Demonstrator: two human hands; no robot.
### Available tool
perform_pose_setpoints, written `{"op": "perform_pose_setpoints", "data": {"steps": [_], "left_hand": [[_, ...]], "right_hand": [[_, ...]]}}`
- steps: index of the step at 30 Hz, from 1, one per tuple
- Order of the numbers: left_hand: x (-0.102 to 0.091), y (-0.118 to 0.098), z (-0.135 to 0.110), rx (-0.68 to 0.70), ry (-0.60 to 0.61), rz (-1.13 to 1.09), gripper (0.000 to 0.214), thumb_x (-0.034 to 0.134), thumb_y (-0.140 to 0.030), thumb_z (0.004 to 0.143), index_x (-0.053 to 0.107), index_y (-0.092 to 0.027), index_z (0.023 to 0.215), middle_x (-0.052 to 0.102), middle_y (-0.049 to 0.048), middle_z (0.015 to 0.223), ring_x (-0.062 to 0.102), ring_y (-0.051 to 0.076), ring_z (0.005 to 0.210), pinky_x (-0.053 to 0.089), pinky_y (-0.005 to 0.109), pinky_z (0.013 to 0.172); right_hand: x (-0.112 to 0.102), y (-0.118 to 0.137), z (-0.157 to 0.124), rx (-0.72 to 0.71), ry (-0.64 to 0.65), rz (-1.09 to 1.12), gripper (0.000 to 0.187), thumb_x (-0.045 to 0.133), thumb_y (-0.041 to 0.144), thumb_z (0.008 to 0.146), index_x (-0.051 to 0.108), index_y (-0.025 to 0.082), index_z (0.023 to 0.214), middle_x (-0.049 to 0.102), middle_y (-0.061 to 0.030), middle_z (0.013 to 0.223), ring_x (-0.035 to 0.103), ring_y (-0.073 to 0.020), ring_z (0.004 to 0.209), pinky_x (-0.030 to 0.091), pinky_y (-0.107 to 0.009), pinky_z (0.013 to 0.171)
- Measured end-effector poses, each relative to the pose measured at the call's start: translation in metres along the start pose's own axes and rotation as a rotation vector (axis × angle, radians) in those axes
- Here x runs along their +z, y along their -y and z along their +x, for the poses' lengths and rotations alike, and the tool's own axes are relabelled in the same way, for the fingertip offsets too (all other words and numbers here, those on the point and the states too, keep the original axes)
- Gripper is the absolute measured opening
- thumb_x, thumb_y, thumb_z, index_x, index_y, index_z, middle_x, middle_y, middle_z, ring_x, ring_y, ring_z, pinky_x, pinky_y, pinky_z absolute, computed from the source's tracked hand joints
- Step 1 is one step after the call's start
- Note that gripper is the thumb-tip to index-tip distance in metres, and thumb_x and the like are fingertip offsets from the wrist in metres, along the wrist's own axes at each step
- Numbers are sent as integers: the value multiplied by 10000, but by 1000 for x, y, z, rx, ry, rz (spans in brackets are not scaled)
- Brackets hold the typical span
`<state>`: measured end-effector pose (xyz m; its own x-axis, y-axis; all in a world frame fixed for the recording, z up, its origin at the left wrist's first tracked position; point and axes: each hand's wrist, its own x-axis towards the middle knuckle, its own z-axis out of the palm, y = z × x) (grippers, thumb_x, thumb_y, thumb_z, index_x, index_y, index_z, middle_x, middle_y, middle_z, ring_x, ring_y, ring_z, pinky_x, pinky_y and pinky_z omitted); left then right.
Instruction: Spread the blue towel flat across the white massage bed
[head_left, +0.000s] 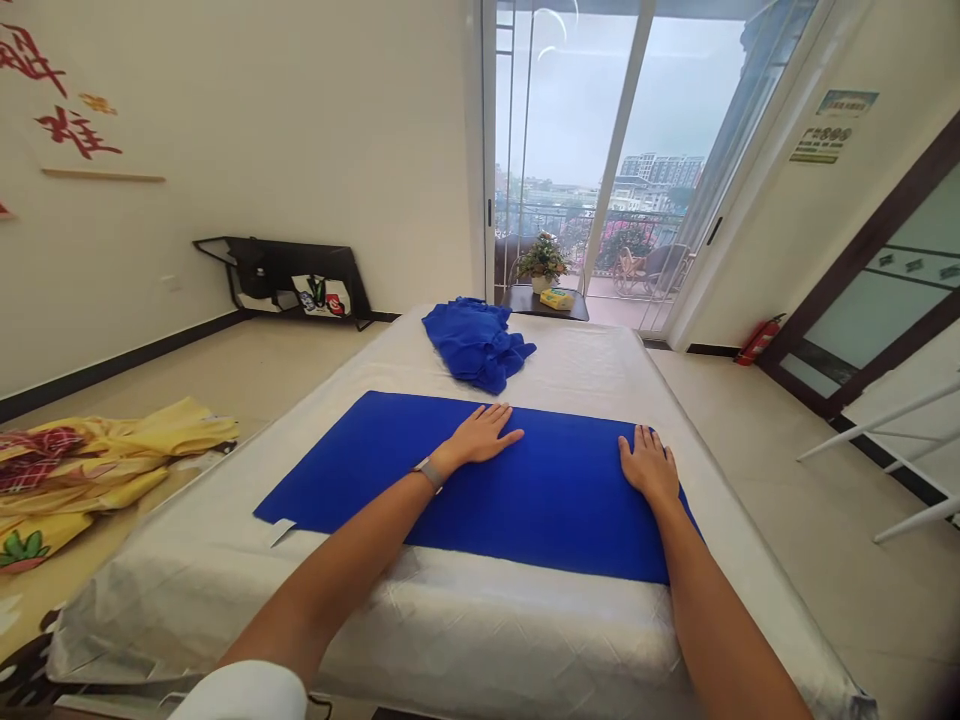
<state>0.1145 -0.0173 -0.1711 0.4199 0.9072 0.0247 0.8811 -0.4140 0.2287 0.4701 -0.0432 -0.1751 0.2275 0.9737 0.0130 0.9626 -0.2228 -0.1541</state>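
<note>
A blue towel lies spread flat across a mattress wrapped in clear plastic. My left hand rests palm down on the towel near its far edge, fingers stretched out; a watch sits on that wrist. My right hand lies flat on the towel's right end, fingers open and pointing away from me. Neither hand holds anything. A white tag sticks out at the towel's near left corner. Farther up the mattress sits a crumpled pile of blue cloth.
Yellow patterned bedding lies heaped on the floor at left. A small dark table with a potted plant stands beyond the mattress by the glass balcony door. A red fire extinguisher leans at right; white rack legs stand far right.
</note>
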Motion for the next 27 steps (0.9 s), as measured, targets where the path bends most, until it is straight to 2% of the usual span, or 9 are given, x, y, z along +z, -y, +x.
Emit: {"op": "perform_pose_setpoints", "data": {"steps": [2,5,8,13,16,18,22,25,27], "left_hand": [[5,-3,3,14,-11,-13,889,137,-769,968,236,-200,1643,219,59,1699,164,218,1584,52,376,1280],[1,24,-6,-14,-5,-13,880,148,-770,969,209,-214,1649,208,55,1702,161,229,1584,55,395,1277],[-13,73,-28,-121,5,2,908,152,-782,959,208,-191,1647,199,77,1703,160,254,1584,75,425,1275],[-39,165,-81,-385,-36,57,947,140,-766,959,214,-108,1635,202,130,1700,161,284,1582,117,473,1271],[-46,198,-104,-500,-67,79,924,143,-745,968,220,-109,1633,209,130,1701,158,288,1582,144,487,1267],[-47,203,-110,-526,-93,80,914,147,-742,970,225,-118,1634,209,121,1704,159,285,1582,147,488,1270],[-46,196,-110,-518,-135,68,892,148,-736,975,250,-138,1630,221,103,1705,162,286,1581,138,492,1275],[-45,193,-109,-509,-141,57,886,141,-733,977,270,-143,1625,236,102,1701,166,289,1580,142,495,1275],[-45,193,-108,-516,-146,53,894,145,-738,974,268,-138,1625,239,100,1701,170,290,1578,143,497,1275]], "right_hand": [[1,-1,1,-1,3,-1,762,110,524,1039,219,74,1644,197,-73,1710,144,-226,1579,108,-437,1279],[2,-2,2,-3,-3,-5,763,109,528,1038,215,80,1647,195,-71,1711,142,-226,1579,102,-435,1280],[3,-3,4,1,-3,-11,763,112,527,1037,212,79,1647,193,-69,1712,141,-224,1579,102,-438,1280],[3,-4,4,4,-2,-20,766,114,534,1037,207,80,1648,189,-69,1714,141,-227,1579,109,-438,1279],[0,-3,5,11,21,-27,767,118,540,1037,191,90,1653,179,-68,1717,130,-229,1581,107,-436,1279],[-2,-2,4,8,33,-36,763,122,535,1038,183,89,1654,177,-78,1717,131,-235,1581,109,-443,1277],[-7,2,-1,51,8,-79,725,127,489,1047,219,93,1647,220,-113,1705,167,-273,1572,122,-502,1265],[-13,13,-11,63,-81,-132,669,142,362,1045,287,48,1618,303,-150,1672,212,-302,1556,116,-525,1258],[-17,32,-21,8,-146,-155,645,145,270,1029,316,24,1600,332,-162,1657,207,-289,1558,95,-503,1261]]}}
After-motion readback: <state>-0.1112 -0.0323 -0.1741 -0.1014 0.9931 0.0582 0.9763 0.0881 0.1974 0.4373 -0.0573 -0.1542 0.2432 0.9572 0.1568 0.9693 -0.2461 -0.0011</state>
